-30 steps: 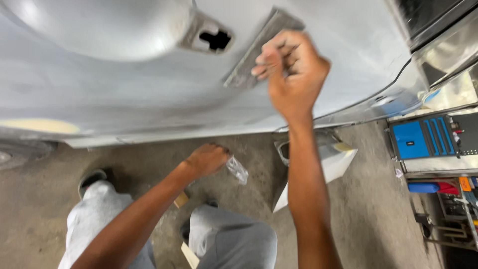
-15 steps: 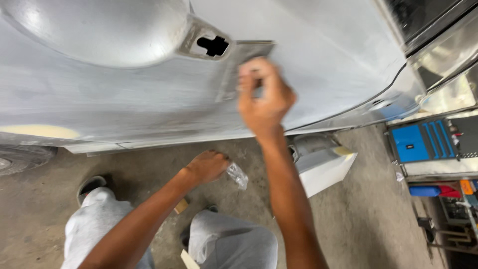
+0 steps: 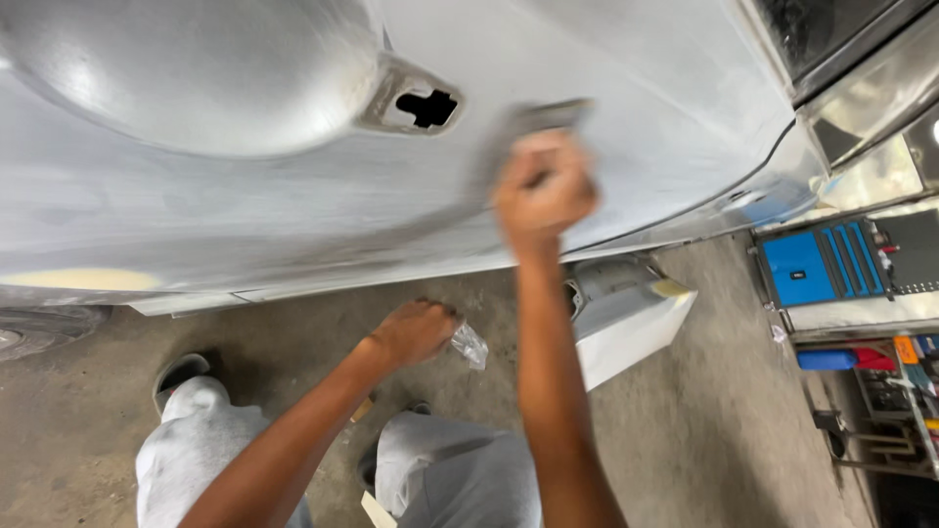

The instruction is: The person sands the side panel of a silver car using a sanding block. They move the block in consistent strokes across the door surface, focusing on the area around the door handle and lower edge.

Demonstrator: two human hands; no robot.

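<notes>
Right hand (image 3: 544,191): raised against the car panel, fingers clenched over a grey sanding pad (image 3: 523,132) and pressing it flat on the metal; both hand and pad are motion-blurred.
Left hand (image 3: 416,332): low, over the floor, closed around a crumpled bit of clear plastic (image 3: 470,344) that pokes out past the knuckles.
Car panel (image 3: 245,196): fills the upper part of the view, dull grey and scuffed matt all over, with a round bulge at upper left and a pale yellowish patch near its lower left edge.
Handle opening (image 3: 423,106): a dark cut-out in a recessed mount, just left of the pad and above it.
Floor (image 3: 704,430): bare, stained grey concrete beneath the panel.
Legs (image 3: 460,479): in light grey trousers, crouched close to the car; a dark shoe (image 3: 176,372) shows at lower left.
White part (image 3: 626,318): an angular pale piece lying on the floor just right of the right forearm, under the panel's lower edge.
Blue tool tray (image 3: 817,264): at the right, on a shelf unit with small red, blue and orange items lower down, too small to tell apart.
Tyre (image 3: 39,328): a sliver at the far left edge.
</notes>
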